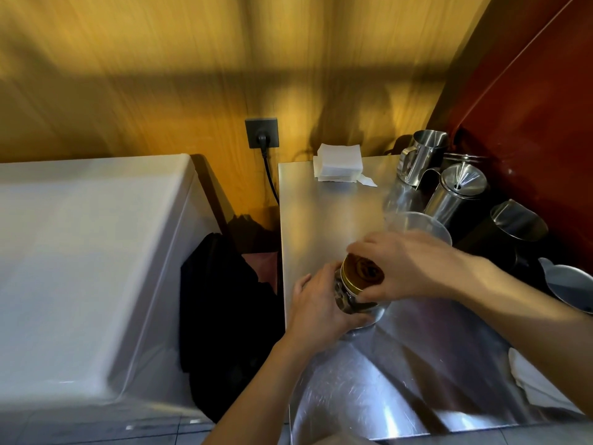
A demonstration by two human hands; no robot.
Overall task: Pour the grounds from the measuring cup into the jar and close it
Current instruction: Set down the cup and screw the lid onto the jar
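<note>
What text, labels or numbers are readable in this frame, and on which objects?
None readable.
Jar: the label is dark and blurred, mostly covered by the left hand.
Lid: brown pattern on top, no legible words, partly under the right hand.
Measuring cup: no graduations discernible.
Steel pitchers: no visible markings.

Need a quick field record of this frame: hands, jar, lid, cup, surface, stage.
left hand: wrapped around the jar body, steadying it
right hand: fingers on the lid rim, grip from above
jar: glass, on the counter near its left edge, tilted toward the camera
lid: gold rim, brown top, sitting on the jar mouth
measuring cup: clear, behind the right hand, looks empty
counter: steel, napkin stack at the back, metal pitchers along the right
stage: pouring looks done; lid going on, tightness cannot be told
</note>
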